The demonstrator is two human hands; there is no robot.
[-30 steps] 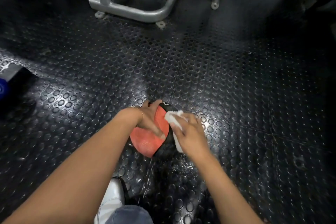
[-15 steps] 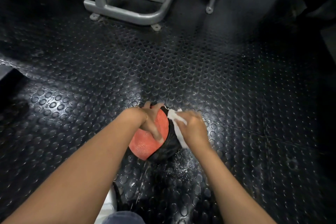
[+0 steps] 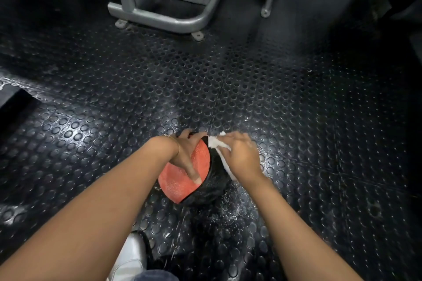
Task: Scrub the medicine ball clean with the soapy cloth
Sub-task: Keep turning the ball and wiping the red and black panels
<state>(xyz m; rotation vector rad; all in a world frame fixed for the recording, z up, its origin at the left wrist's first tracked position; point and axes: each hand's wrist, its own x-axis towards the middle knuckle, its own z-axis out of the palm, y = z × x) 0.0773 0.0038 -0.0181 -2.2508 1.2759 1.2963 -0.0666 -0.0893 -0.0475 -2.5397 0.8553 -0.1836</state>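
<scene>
Upward slides the right hand (image 3: pixel 242 157), gripping the bunched cloth (image 3: pixel 215 143) against the ball (image 3: pixel 180 180) on its black side, left hand (image 3: pixel 186 155) clamping it to the wet floor (image 3: pixel 296 121); scrub looks midway, red side probably left.

No text, number or brand is legible on the medicine ball (image 3: pixel 177 186).

Dim, glare on floor (image 3: pixel 141 107), edges distorted
</scene>
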